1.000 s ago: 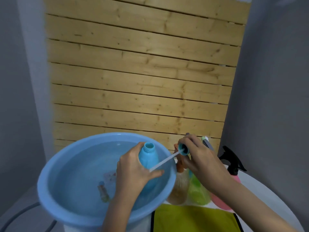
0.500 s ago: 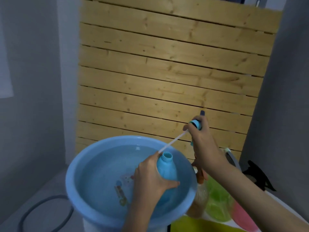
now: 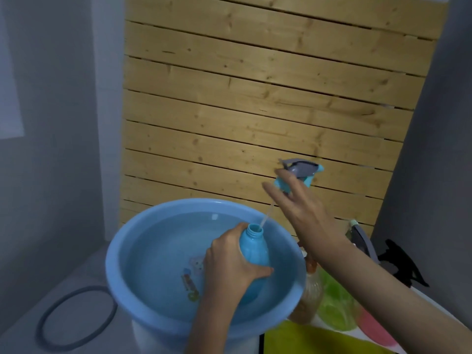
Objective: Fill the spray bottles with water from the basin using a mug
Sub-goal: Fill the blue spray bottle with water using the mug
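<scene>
Spray head point(image 3: 301, 173) above blue bottle point(image 3: 254, 251)

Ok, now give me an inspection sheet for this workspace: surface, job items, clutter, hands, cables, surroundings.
Surface: white tabletop, mostly covered.
Job's things: blue basin holds water; blue bottle is open-mouthed and held over it; spray head is held above, with its tube ending at the bottle's mouth; mug: nothing seen.
Clutter: amber bottle, green bottle, pink container, black trigger, yellow cloth.
Hands: left hand grips the blue bottle; right hand fingers pinch the spray head.
Cables: dark ring, hose or cable, on the floor.
Surroundings: wooden slat panel, grey walls.
</scene>
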